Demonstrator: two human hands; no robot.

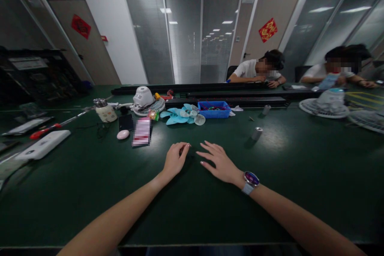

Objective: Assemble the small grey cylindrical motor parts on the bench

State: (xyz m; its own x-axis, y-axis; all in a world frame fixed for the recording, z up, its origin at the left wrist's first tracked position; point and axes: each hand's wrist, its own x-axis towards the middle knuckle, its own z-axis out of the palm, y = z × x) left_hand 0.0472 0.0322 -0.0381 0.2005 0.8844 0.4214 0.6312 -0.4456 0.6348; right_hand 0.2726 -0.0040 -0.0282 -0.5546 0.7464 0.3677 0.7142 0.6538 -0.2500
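My left hand [176,157] is over the dark green table [192,216], its fingers curled and the thumb close to the index fingertip; something small and dark shows between them, too small to name. To its right, my right hand [220,163] has its fingers spread and holds nothing; a watch is on that wrist. The two hands are apart. Beyond them lie light blue fan blades [180,115] and a blue tray [214,111] with small parts in it. A phone-like item with a pink screen [142,132] lies ahead and left of my left hand.
A small metal cylinder [257,133] stands right of my hands, another [266,109] farther back. A white fan part [144,98], cream bottle [105,111] and white power strip [43,144] are on the left. Two people sit across the table, near long black bars [234,100].
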